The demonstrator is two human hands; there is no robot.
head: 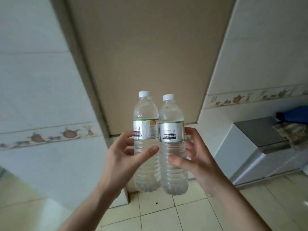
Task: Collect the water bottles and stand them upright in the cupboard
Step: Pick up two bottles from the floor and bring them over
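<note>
the person holds two clear water bottles in front of the chest, one in each of the hands, above the tiled floor (166,214). the left hand (123,157) grips the left bottle (146,130) around its lower half — the thumb lies across the front under the label, the fingers curl around the far side. the right hand (196,157) grips the right bottle (172,135) in the same way, thumb in front and fingers wrapped behind. both bottles are upright, with white caps on top and a silver label with a dark print in the middle. they stand side by side in the air and seem to touch each other at the body; the left bottle is a little higher.

behind the bottles is a beige cupboard door (150,55) — it looks closed. white wall tiles with a brown decorated border (50,137) are on both sides. at the right there is a white and grey appliance (253,147) with a blue thing (293,114) and a crumpled cloth (291,132) on top.
</note>
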